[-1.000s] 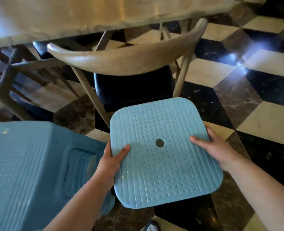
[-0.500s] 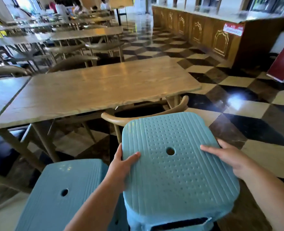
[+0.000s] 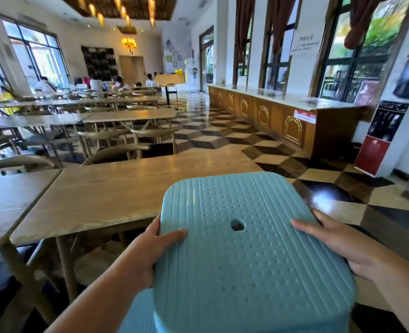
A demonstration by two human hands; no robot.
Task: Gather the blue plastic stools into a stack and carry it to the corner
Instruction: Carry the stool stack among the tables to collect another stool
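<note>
I hold a blue plastic stool [image 3: 249, 255] up in front of me, its dotted, ribbed seat with a round centre hole facing the camera. My left hand [image 3: 150, 251] grips the seat's left edge, thumb on top. On the seat's right edge lies my right hand [image 3: 338, 243], fingers spread over the top. Below the held stool, at the bottom edge, a patch of a second blue stool [image 3: 136, 316] shows; whether the two touch is hidden.
A long wooden table [image 3: 117, 188] stands right ahead, with more tables and curved-back chairs [image 3: 117, 152] behind on the left. Checkered floor [image 3: 222, 135] runs along a wooden counter [image 3: 282, 116] on the right. A red-and-black sign [image 3: 381, 138] stands near the right wall. People sit far back.
The stool has risen from floor level to about table height in both hands. My view has swung up from the floor to the room. The second stool has dropped almost out of sight.
</note>
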